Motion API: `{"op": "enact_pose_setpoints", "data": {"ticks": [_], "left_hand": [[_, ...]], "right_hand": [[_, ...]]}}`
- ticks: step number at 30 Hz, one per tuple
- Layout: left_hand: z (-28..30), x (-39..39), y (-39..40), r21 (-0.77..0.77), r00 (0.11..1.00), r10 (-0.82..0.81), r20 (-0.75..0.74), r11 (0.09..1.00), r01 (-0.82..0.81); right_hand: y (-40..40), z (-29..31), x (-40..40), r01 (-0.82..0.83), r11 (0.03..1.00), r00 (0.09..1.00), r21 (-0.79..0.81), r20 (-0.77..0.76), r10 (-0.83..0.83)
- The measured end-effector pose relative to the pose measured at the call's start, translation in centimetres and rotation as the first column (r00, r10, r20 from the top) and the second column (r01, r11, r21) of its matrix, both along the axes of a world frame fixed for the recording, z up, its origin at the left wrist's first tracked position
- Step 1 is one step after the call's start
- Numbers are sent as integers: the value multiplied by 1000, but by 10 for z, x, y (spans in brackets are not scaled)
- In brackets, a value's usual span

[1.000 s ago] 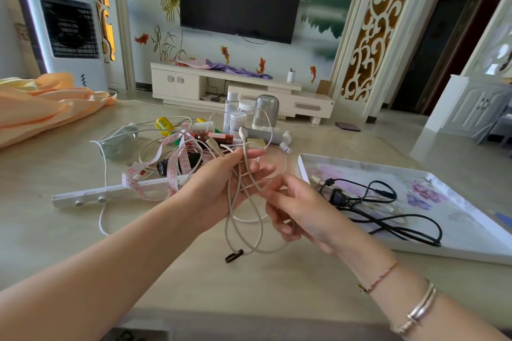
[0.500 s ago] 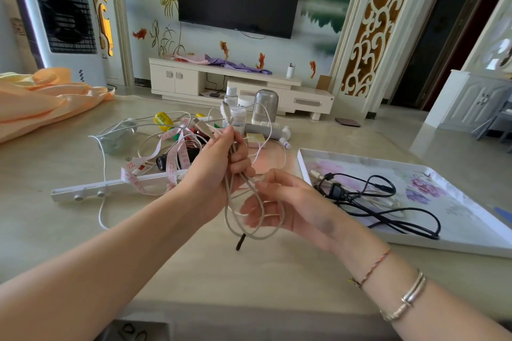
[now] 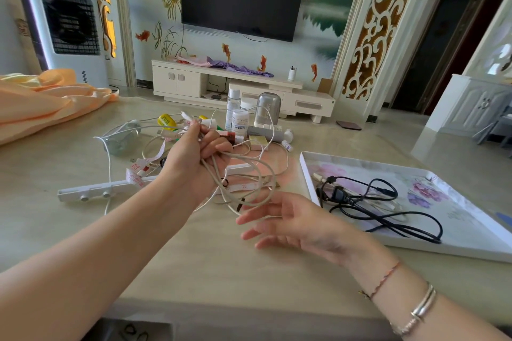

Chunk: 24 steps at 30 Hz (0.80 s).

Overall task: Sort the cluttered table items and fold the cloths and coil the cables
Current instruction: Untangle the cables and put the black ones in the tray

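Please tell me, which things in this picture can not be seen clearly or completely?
- Head view: the white cable bunch runs inside the left hand; its fingers hide the plug ends.
- Bottle label: print too small.
- Tray: right edge cuts it off.
- Orange cloth: left edge cuts it off.

The right hand has let go of the white cable.
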<state>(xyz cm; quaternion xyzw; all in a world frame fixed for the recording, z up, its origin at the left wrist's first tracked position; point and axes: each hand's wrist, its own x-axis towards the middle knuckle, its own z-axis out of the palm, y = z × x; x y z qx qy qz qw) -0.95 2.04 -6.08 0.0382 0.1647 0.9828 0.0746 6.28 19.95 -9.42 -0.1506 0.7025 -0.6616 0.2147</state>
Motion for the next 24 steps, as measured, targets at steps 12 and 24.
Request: {"op": "enact_pose_setpoints", "data": {"ticks": [12,24], "left_hand": [[1,5,3,90,984,-176,-21,980,177],[9,16,10,-71,980,-140,-143,989,131]], "right_hand": [[-2,5,-4,-12,996,995,-93,100,21],[10,9,-3,-118,952,951,-284,243,190]]}}
